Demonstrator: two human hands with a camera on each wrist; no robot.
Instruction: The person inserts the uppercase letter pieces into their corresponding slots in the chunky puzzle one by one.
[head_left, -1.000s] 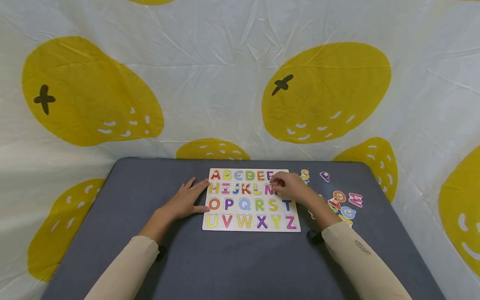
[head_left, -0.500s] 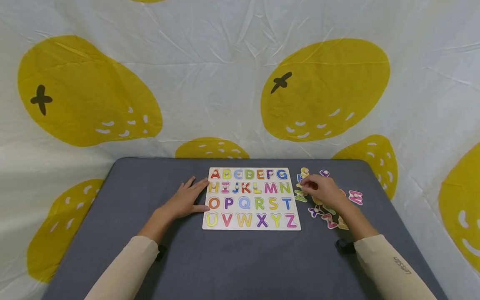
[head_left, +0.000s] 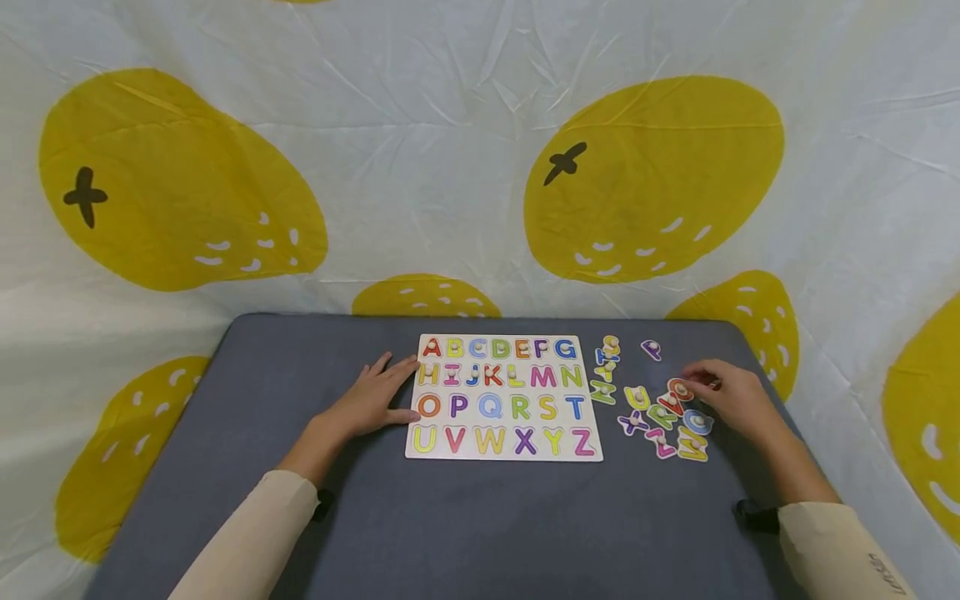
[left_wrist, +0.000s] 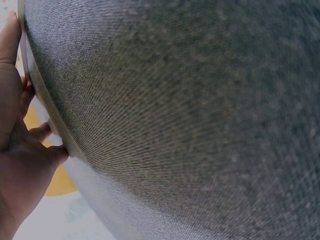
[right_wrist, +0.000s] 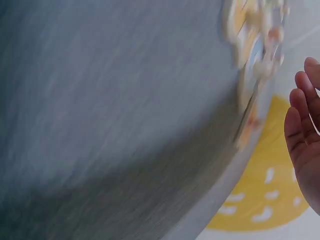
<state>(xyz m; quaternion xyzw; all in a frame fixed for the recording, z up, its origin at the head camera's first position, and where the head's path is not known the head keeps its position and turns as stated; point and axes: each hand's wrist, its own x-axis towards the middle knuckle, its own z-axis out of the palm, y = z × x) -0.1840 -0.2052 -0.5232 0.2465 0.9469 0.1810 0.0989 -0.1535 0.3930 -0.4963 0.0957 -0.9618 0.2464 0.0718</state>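
The white alphabet puzzle board lies on the table in the head view, with knobbed letters in its top row and in the second row up to L. My left hand rests flat with spread fingers at the board's left edge. My right hand hovers over the loose letters, fingers loosely bent, fingertips right beside the orange O piece. Under that hand the pink M is hidden from the head view. Nothing shows between the fingers of my right hand in the right wrist view.
Right of the board lie several loose letters, among them a purple P, a green N, a yellow U, a blue Q and a yellow W. A patterned curtain hangs behind the grey table.
My right hand has moved right from the board's M area, past the column of loose letters, to above the pile's right side. My left hand stays at the board's edge.
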